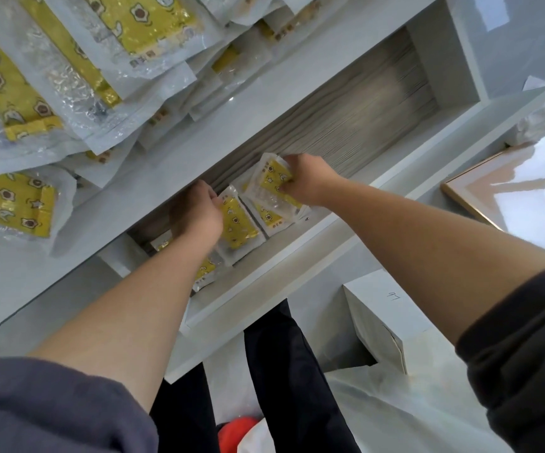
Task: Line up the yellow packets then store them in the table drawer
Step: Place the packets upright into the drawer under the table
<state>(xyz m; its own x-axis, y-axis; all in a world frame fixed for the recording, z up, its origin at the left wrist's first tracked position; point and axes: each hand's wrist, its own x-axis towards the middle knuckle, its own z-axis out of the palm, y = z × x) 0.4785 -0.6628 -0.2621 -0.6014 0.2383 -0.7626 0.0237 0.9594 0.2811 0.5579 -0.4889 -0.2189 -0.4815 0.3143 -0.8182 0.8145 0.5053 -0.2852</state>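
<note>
The white table drawer (297, 266) stands pulled open below the tabletop. Several yellow packets in clear wrap lie inside it. My left hand (199, 214) rests in the drawer with its fingers curled on the edge of one yellow packet (240, 227). My right hand (307, 181) grips a tilted yellow packet (269, 183) above a small stack of packets (274, 219). A further packet (204, 273) shows under my left forearm. A loose heap of yellow packets (68, 76) covers the tabletop at upper left.
A white tabletop (173, 168) runs diagonally across the view. A white box (385, 322) stands on the floor at right. A framed picture (509, 191) lies at the far right. My dark trouser legs (281, 371) and a red object (238, 426) show below.
</note>
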